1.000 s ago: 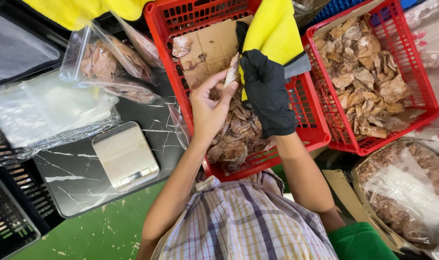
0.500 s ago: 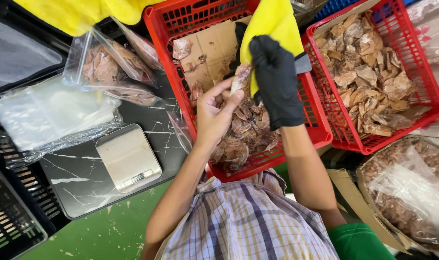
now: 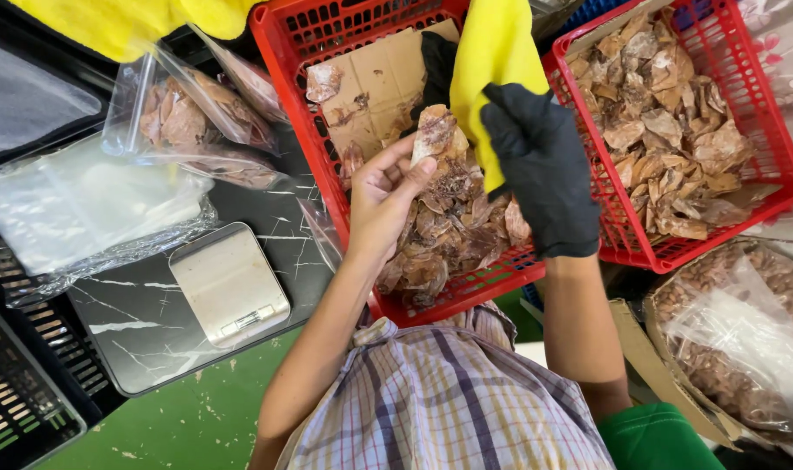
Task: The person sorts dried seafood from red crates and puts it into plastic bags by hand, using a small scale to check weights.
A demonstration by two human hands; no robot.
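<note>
Black glove on right hand. Brown, speckled dried piece in bare left hand. Red plastic baskets, tan-brown dried pieces inside. Yellow cloth. Brown cardboard. Silver-white scale on black, white-veined slab. Green floor. Plaid shirt, white with purple and brown lines.

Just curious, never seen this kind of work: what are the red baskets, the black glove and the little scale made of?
Red baskets: moulded plastic by the look, with a glossy open lattice. Black glove: thin rubber or nitrile, probably; matte, snug, creased. Scale: its top looks like brushed metal, pale grey with a soft sheen.
</note>
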